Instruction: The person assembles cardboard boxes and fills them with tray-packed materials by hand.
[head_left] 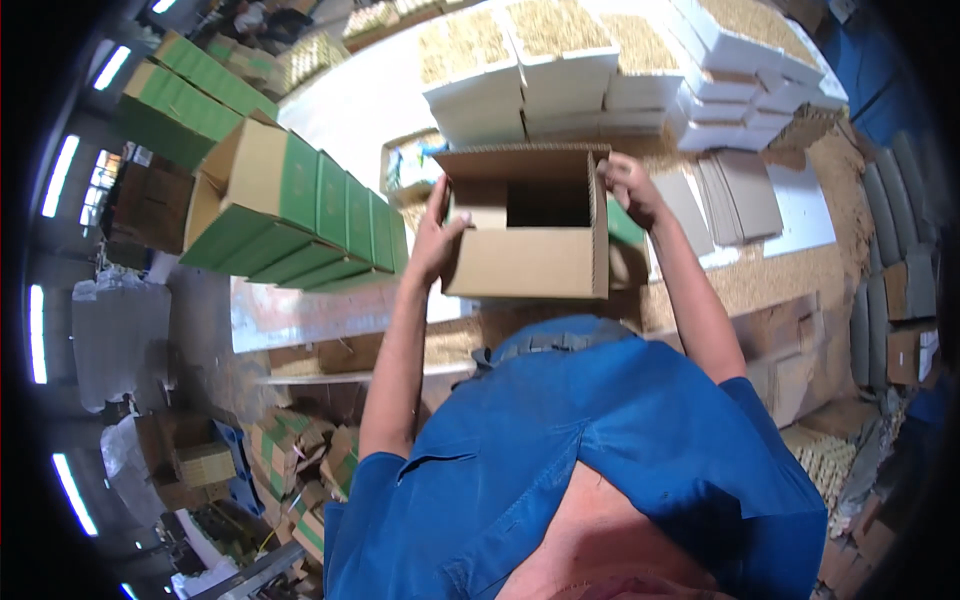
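An open cardboard box (525, 265) is held up in front of my waist, its flaps standing and its dark inside showing. My left hand (438, 235) grips its left side, thumb over the edge and fingers along the outer wall. At the far right corner, my right hand (630, 188) is closed on the edge of a flap. A bit of green shows by the box's right side, below my right hand. Part of the right fingers is hidden behind the flap.
Green and brown boxes (300, 190) stand in rows at the left. White boxes (565, 75) topped with small tan pieces are stacked at the back of the table. Flat cardboard sheets (735, 195) lie at the right. A small carton (412, 165) with blue-white packets sits behind the box.
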